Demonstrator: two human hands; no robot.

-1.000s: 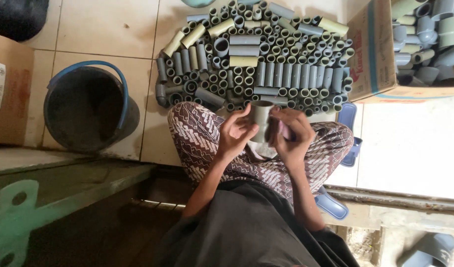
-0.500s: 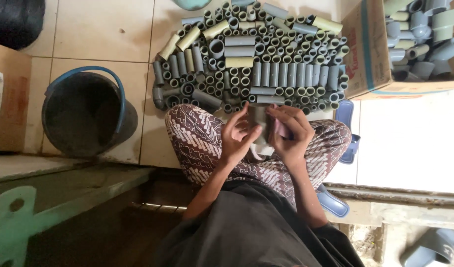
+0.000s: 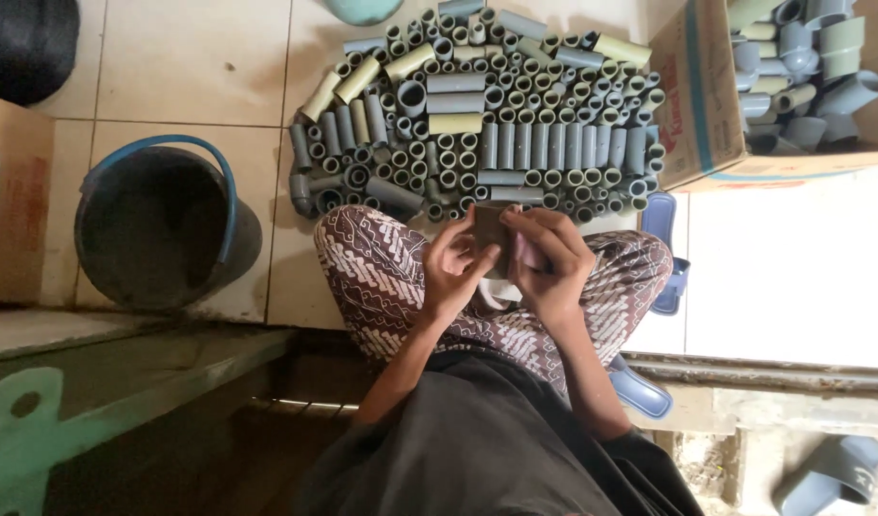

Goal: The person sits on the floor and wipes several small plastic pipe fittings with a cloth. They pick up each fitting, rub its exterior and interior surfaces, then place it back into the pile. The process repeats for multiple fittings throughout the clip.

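Seated person, patterned trousers. Left hand and right hand both curl tight around one short grey pipe piece, held upright over the lap at frame centre. A bit of pink cloth shows under the right fingers. Pile of pipe pieces on the floor at 12 o'clock, just beyond the knees. Black bucket at 9 o'clock. Cardboard box of fittings at 2 o'clock.
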